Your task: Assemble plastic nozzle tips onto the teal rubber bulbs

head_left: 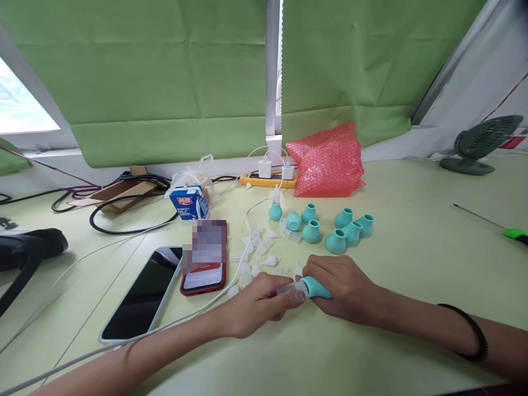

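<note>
My left hand [262,305] pinches a clear plastic nozzle [291,287] between thumb and fingers. The nozzle meets the mouth of a teal rubber bulb [317,287], and my right hand [344,286] is wrapped round that bulb, squeezing it out of its round shape. How deep the nozzle sits in the bulb I cannot tell. Beyond my hands several loose teal bulbs [335,241] stand on the table, mouths mostly up. One upright bulb [275,212] has a clear nozzle in its top. Clear and whitish plastic pieces [270,261] lie scattered just past my left hand.
Two phones, one dark-screened [142,294] and one red-cased [204,278], lie at left beside a white cable [243,256]. Behind are a blue milk carton [190,203], a yellow power strip [251,180] and a pink bubble-wrap bag [328,165]. A screwdriver [513,234] and a fan [480,143] are at right.
</note>
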### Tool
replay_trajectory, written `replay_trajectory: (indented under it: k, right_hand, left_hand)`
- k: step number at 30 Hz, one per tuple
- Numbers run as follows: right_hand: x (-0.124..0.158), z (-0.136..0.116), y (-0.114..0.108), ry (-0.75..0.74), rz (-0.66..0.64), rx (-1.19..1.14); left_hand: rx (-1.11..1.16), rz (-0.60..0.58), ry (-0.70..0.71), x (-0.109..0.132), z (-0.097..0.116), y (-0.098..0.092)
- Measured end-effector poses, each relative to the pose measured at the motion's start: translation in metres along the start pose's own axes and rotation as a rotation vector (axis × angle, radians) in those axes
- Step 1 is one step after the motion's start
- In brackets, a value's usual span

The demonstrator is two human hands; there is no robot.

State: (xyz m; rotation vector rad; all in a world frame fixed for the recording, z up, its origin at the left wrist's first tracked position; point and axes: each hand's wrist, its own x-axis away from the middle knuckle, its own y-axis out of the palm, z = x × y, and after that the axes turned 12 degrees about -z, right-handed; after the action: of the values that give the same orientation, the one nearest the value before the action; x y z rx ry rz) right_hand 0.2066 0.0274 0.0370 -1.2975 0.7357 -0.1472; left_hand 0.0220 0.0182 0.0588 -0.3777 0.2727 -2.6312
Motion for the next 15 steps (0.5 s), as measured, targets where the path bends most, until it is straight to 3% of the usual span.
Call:
replay_trajectory:
  k: [5,9,15]
  right_hand:
    - [0.002,-0.005,-0.003,0.001,0.015,0.061]
    - [0.004,-0.007,0.0,0.01,-0.07,0.04]
    - [0.003,-0.012,0.0,0.112,-0.297,-0.233]
  left_hand:
    - [-0.078,-0.027,-0.067,0.003,0.006,0.0]
    - [-0.424,0.013,-0.089,0.005,0.012,0.002]
    - [-0.919,0.038,-0.143,0.007,0.015,0.01]
